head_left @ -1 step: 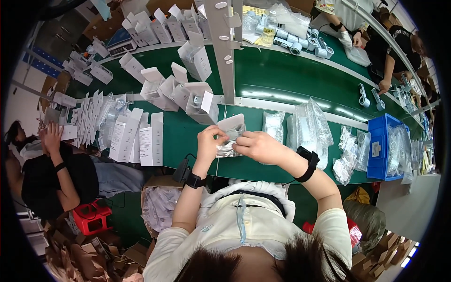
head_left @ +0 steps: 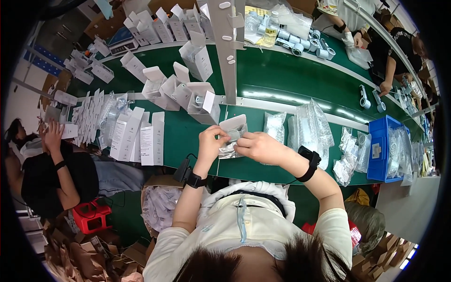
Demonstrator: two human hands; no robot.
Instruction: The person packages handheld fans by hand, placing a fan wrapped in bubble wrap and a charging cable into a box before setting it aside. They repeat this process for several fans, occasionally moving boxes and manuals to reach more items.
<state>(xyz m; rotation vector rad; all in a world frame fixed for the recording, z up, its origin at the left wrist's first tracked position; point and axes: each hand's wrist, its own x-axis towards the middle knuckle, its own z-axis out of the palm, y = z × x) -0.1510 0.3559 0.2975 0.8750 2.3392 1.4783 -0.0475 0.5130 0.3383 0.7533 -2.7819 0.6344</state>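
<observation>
Mid-frame, my left hand (head_left: 214, 141) and right hand (head_left: 256, 146) curl nearly closed, hold unclear, at a white cardboard box (head_left: 233, 123); pressing could crumple it.

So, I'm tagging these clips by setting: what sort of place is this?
Probably a factory or packing workshop: open white cartons stand around a long green bench, clear bags lie on it, and a co-worker is at the left.

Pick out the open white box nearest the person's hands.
It's the white box directly between the left hand and right hand; the other open white boxes are farther left, with neither hand touching them.
</observation>
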